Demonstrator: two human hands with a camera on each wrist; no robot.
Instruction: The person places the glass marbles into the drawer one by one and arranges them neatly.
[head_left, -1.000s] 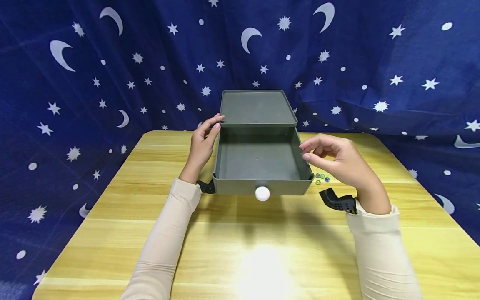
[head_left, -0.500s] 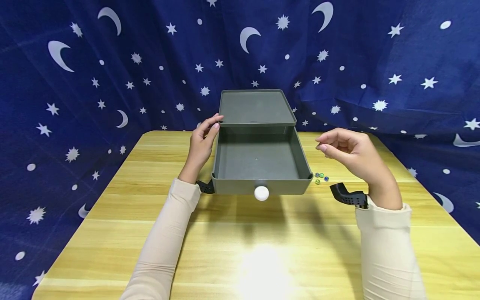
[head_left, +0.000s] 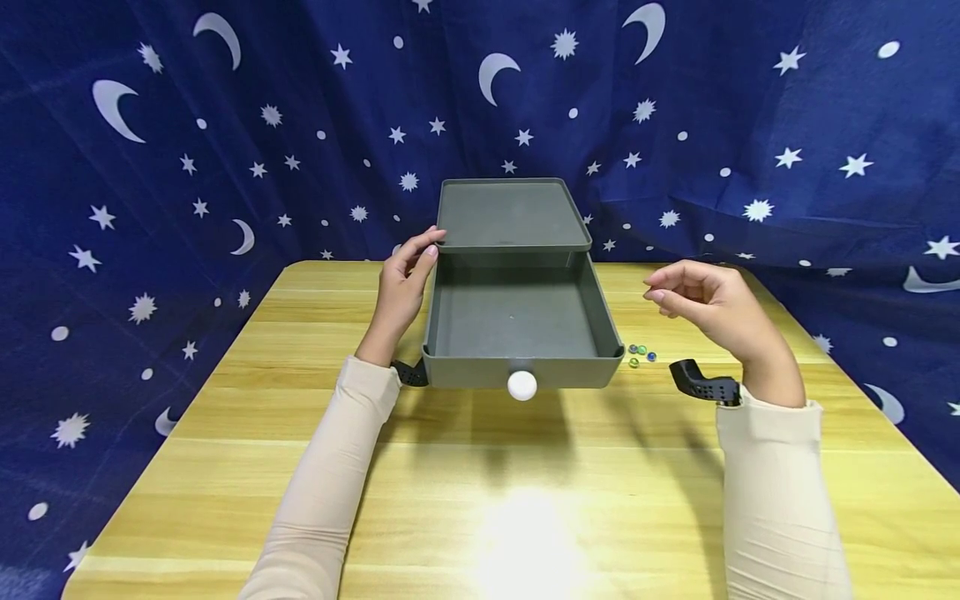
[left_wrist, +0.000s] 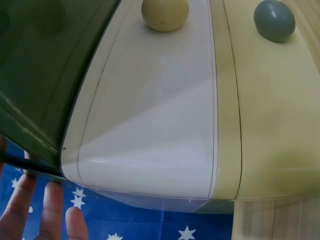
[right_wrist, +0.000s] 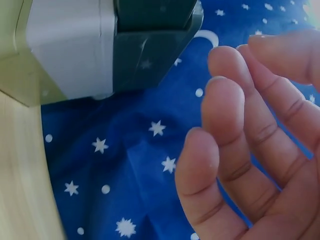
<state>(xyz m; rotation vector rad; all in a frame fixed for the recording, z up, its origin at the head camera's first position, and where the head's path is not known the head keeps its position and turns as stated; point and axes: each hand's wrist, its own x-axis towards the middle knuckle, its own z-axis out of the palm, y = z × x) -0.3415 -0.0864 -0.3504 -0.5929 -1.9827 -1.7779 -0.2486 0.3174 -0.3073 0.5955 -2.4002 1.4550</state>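
Note:
A grey-green drawer (head_left: 465,372) with a white knob (head_left: 522,385) is pulled out from under the grey-green lid-like top (head_left: 517,215) of a cabinet. Only a tiny speck shows on the drawer's floor. My left hand (head_left: 401,292) rests at the top's left edge, its fingers (left_wrist: 52,210) extended near the green section in the left wrist view. Off to the right, my right hand (head_left: 701,304) hovers above the table, fingers loosely bent. Between its thumb and fingers (right_wrist: 225,110) nothing is visible. Several glass marbles (head_left: 642,351) lie right of the drawer.
White (left_wrist: 150,110) and yellow (left_wrist: 265,110) sections adjoin the green one, with a yellowish knob (left_wrist: 165,12) and a grey-blue knob (left_wrist: 275,21). The wooden table (head_left: 285,467) ends before a blue curtain (head_left: 337,92) with stars and moons.
My right hand has moved away from the drawer's right side, out to the right. My left hand stays at the top's edge. The drawer and marbles have not moved.

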